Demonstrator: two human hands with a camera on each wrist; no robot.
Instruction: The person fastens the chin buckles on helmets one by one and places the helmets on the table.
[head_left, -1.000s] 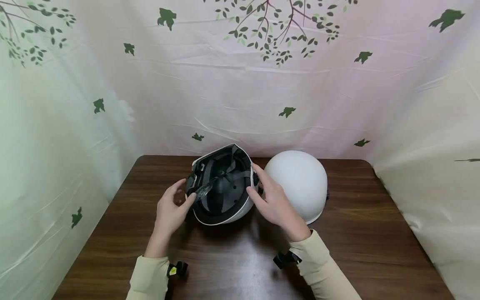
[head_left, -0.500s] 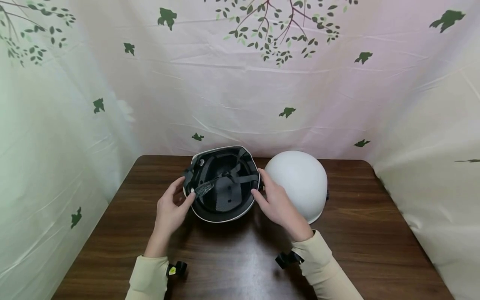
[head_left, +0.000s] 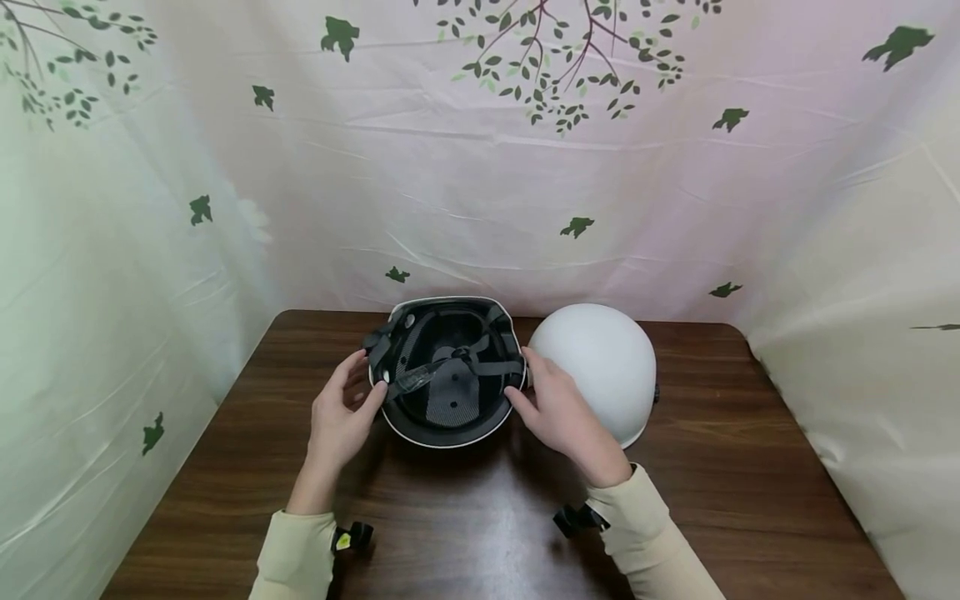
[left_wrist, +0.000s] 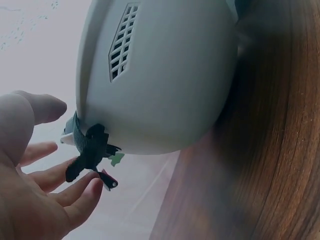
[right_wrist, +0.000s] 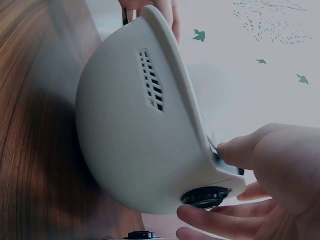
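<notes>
An upturned white helmet shows its black lining, dark straps and clear wrapping over one strap. Beside its left rim is my left hand, fingers loosely bent. In the left wrist view, that hand's thumb stands off the helmet, while its fingertips touch a dangling black buckle. My right hand grips the right rim. The right wrist view has this hand's thumb at the rim of the helmet and fingers by a black round knob.
A second white helmet rests dome up just right of the first, partly behind my right hand. Both are near the back edge of the brown wooden table. A patterned cloth hangs behind and along the sides.
The upturned helmet has turned and levelled out, shifting slightly right, so its lining faces up more squarely. My right hand has moved slightly right and down with it; my left hand has barely moved.
</notes>
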